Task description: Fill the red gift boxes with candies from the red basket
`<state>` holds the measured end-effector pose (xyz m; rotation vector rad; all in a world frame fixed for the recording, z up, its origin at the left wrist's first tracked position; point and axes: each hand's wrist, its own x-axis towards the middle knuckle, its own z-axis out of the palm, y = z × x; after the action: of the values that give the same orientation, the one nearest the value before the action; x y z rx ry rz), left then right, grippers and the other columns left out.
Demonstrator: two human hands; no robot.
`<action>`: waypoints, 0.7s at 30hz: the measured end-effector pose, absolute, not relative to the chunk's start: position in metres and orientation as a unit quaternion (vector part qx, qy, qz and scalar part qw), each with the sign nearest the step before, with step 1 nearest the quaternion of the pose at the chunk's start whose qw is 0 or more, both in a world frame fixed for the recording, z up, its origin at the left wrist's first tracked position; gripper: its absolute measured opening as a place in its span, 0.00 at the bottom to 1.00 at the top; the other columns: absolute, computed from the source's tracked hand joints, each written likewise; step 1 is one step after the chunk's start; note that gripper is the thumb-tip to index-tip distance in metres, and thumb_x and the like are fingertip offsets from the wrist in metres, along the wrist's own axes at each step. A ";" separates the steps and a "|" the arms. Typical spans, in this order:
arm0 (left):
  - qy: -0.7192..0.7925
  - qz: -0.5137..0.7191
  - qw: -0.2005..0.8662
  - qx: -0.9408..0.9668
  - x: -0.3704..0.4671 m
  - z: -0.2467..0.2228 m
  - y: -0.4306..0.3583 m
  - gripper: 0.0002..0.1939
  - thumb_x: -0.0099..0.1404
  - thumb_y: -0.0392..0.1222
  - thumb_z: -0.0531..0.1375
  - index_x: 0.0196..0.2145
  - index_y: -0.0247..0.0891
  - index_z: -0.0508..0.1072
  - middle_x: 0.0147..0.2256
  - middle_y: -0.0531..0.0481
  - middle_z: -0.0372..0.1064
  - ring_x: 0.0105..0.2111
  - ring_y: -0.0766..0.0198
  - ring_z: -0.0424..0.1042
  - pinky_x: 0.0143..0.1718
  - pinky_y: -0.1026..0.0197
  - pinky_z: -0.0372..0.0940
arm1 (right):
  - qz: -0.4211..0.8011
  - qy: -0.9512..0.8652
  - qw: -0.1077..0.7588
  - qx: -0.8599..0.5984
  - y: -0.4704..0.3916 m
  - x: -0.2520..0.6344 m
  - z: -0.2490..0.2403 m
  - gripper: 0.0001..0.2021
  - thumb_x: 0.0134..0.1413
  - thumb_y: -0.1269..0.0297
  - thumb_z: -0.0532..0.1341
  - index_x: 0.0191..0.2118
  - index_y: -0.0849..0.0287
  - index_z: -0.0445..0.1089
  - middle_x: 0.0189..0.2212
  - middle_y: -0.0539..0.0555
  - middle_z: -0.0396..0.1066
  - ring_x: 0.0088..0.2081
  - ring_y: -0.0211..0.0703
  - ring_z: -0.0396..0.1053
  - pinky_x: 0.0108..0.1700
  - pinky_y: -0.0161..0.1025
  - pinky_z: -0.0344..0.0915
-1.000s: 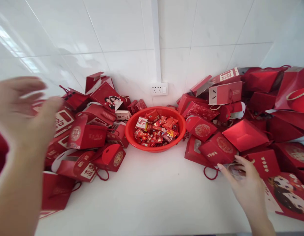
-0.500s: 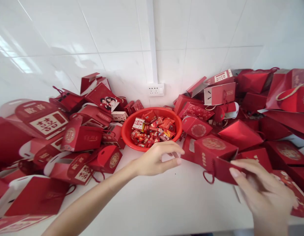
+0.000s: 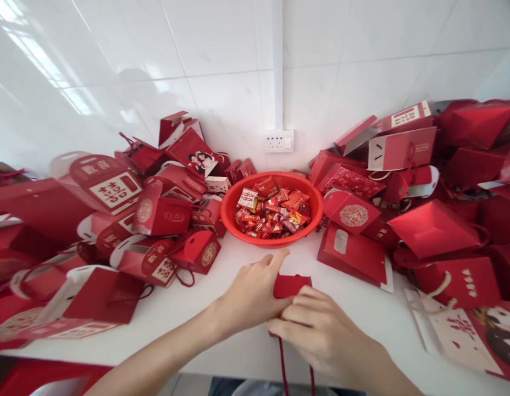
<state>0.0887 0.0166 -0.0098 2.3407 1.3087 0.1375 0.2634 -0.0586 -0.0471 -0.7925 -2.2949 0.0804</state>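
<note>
A small red gift box (image 3: 292,285) is between my two hands above the white table, and much of it is hidden by them. My left hand (image 3: 253,297) holds its left side, one finger pointing away from me and the thumb across the near part. Curled fingers of my right hand (image 3: 325,327) grip its near right part. Two dark red cord handles (image 3: 283,363) hang down from it toward me. Beyond the hands stands a red plastic basket (image 3: 271,242) with several wrapped candies (image 3: 275,212) in it.
Piles of red gift boxes cover the left (image 3: 162,214) and right (image 3: 434,228) sides of the white table (image 3: 222,352). A flat red box (image 3: 354,256) lies right of the basket. Behind is a tiled wall with a power socket (image 3: 280,141).
My right hand has brought the red gift box from the right pile to the middle, close to me. My left hand has moved nearer and taken hold of it. The view has shifted left.
</note>
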 end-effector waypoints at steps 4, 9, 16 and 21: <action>0.482 -0.043 0.200 0.852 0.088 -0.020 0.013 0.40 0.64 0.44 0.63 0.71 0.41 0.56 0.55 0.35 0.71 0.48 0.41 0.78 0.49 0.43 0.71 | 0.052 -0.908 0.290 -0.299 -0.053 0.248 -0.060 0.11 0.68 0.74 0.54 0.40 0.59 0.74 0.27 0.51 0.72 0.31 0.41 0.65 0.38 0.41 0.61; 0.467 -0.027 0.197 0.862 0.083 -0.026 0.021 0.39 0.63 0.43 0.63 0.70 0.41 0.59 0.55 0.36 0.71 0.51 0.39 0.76 0.49 0.41 0.71 | 0.084 -0.889 0.329 -0.308 -0.053 0.253 -0.058 0.11 0.72 0.63 0.56 0.48 0.61 0.74 0.30 0.53 0.75 0.34 0.43 0.67 0.46 0.45 0.64; 0.445 0.017 0.163 0.881 0.082 -0.030 0.025 0.39 0.59 0.43 0.67 0.66 0.37 0.63 0.56 0.32 0.70 0.56 0.37 0.70 0.53 0.40 0.70 | 0.144 -0.870 0.338 -0.327 -0.055 0.267 -0.047 0.17 0.73 0.56 0.56 0.57 0.61 0.70 0.38 0.56 0.79 0.40 0.46 0.72 0.49 0.47 0.68; 0.427 0.046 0.196 0.882 0.084 -0.036 0.024 0.39 0.59 0.39 0.65 0.67 0.37 0.62 0.55 0.33 0.70 0.53 0.38 0.73 0.50 0.40 0.72 | 0.172 -0.853 0.357 -0.339 -0.055 0.261 -0.048 0.14 0.74 0.58 0.54 0.45 0.60 0.73 0.32 0.54 0.76 0.36 0.44 0.69 0.44 0.44 0.67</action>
<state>0.0836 0.0241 -0.0355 2.4694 1.1962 0.1275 0.2613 -0.0549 -0.0481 -0.8755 -2.2021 0.4431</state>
